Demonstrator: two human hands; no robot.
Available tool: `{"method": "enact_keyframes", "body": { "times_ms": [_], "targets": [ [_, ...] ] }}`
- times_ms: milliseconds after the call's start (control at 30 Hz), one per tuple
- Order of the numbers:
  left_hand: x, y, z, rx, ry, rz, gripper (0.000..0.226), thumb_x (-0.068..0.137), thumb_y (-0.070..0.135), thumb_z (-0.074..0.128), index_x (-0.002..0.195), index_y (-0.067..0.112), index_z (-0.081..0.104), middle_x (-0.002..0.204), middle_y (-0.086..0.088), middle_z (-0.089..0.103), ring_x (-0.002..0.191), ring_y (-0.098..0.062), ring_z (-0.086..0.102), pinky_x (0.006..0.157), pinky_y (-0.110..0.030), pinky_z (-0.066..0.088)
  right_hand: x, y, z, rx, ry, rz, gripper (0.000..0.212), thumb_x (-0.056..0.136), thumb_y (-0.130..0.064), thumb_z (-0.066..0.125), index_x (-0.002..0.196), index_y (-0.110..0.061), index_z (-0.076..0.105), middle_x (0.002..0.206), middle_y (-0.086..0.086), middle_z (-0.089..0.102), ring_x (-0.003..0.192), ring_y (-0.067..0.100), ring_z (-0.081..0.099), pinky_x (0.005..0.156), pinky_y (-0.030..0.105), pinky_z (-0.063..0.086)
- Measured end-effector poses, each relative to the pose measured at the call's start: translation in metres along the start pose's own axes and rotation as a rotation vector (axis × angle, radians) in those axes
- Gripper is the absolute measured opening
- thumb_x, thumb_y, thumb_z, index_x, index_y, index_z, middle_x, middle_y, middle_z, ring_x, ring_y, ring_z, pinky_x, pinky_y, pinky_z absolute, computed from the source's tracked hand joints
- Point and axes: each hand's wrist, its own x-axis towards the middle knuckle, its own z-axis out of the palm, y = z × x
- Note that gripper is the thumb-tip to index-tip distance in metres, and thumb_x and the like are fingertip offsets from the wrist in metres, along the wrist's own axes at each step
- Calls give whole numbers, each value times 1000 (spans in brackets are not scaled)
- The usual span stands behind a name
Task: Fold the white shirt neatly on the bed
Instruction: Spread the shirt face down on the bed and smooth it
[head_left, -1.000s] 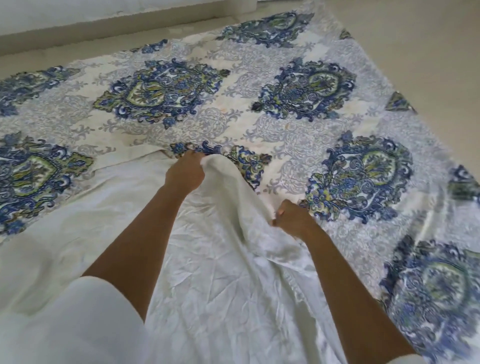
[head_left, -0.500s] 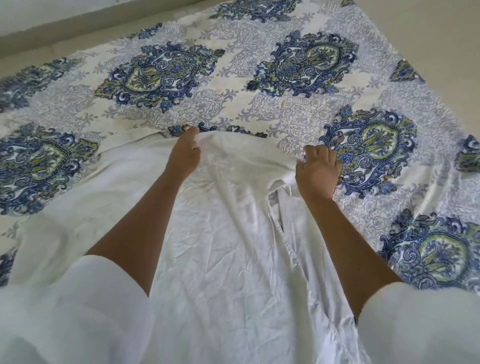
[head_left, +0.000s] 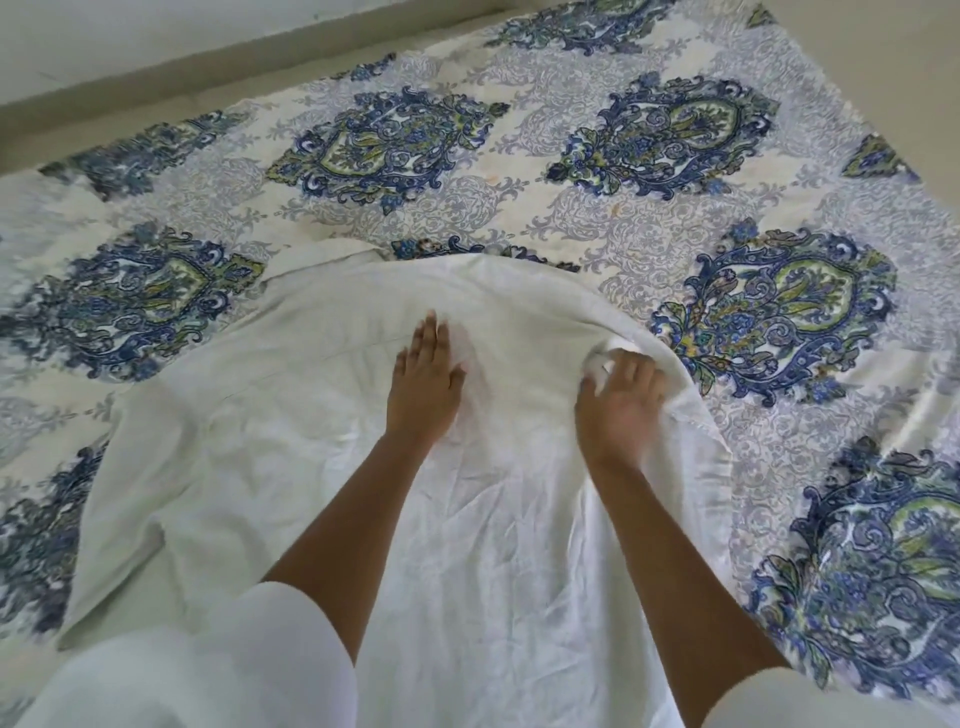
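White shirt (head_left: 322, 415) is only spread out on the bed (head_left: 649, 218), left hand (head_left: 423, 384) pressing it open-palmed, right hand (head_left: 621, 400) at its right edge too blurry to call, folding's basically all left.

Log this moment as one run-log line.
white shirt: unfolded on patterned bedsheet; left hand: flat on shirt; right hand: blurred, at shirt's right edge

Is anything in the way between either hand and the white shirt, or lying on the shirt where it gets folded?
Nothing visible does. The left hand lies flat on the shirt; the right hand, blurred, touches its bunched right edge. Only the patterned bedsheet shows around the shirt.
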Motion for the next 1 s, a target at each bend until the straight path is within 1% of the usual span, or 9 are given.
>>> {"method": "enact_keyframes", "body": {
  "times_ms": [67, 167, 267, 333, 400, 533, 667, 833, 1000],
  "targets": [
    [7, -9, -5, 55, -7, 27, 59, 100, 27, 29, 149, 9, 2, 158, -7, -5, 147, -20, -1, 117, -39, 5, -11, -26, 22, 75, -34, -338, 31, 78, -10, 47, 102, 2, 61, 100, 20, 63, 96, 33, 56, 90, 37, 36],
    [17, -25, -6, 119, 8, -3, 60, 100, 29, 28, 149, 8, 0, 158, -7, -5, 147, -21, -2, 117, -39, 2, -20, -68, 52, 161, -322, -639, 44, 83, -8, 36, 119, 2, 58, 123, 21, 59, 118, 32, 55, 101, 38, 44],
    [26, -47, -2, 239, 20, -44, 62, 96, 33, 18, 149, 8, -4, 158, -9, -8, 146, -23, -7, 117, -41, -3, -6, -94, 78, 57, -586, -725, 49, 98, -19, 30, 146, -11, 27, 155, 8, 22, 145, 21, 16, 117, 35, 13],
    [30, -65, 2, 260, 64, -43, 67, 92, 40, 10, 149, 8, 0, 158, -9, -4, 146, -24, -4, 117, -43, -2, 10, -91, 97, -86, -581, -806, 53, 99, -34, 16, 149, -20, 15, 159, -1, 8, 147, 18, 3, 118, 37, 3],
    [34, -79, 5, 252, 105, -10, 69, 91, 48, 8, 149, 11, 6, 158, -7, 3, 146, -24, 3, 117, -44, 2, 27, -83, 111, -210, -429, -738, 59, 94, -42, 4, 149, -23, 12, 159, -1, 7, 146, 21, 4, 117, 42, 2],
    [39, -87, 3, 258, 119, 36, 69, 91, 51, 8, 149, 16, -2, 158, -4, -4, 145, -19, -6, 118, -43, -4, 44, -95, 110, -284, -326, -286, 55, 99, -39, 10, 149, -20, -1, 158, 3, -8, 146, 22, -9, 114, 46, -10],
    [44, -89, 3, 266, 83, 28, 72, 87, 53, -3, 150, 17, 0, 159, -1, -4, 146, -17, -6, 119, -42, -4, 26, -116, 118, -294, -450, -800, 53, 98, -41, 9, 149, -28, 1, 158, -3, -6, 145, 20, -10, 114, 49, -9],
    [35, -83, 3, 251, 63, -27, 69, 89, 48, -1, 149, 13, -1, 159, -3, -4, 146, -20, -5, 117, -41, -7, 37, -92, 106, -309, -371, -275, 55, 100, -41, 13, 149, -22, -1, 158, 3, -7, 146, 22, -8, 114, 49, -9],
    [-43, -40, 33, 180, 24, 88, 67, 92, 43, 7, 149, 9, 13, 157, -7, 12, 146, -22, 10, 118, -40, 3, -64, -38, 75, -262, -354, -586, 54, 96, -35, 24, 143, -13, 34, 151, 7, 34, 140, 24, 30, 115, 48, 16]
  ]
}}
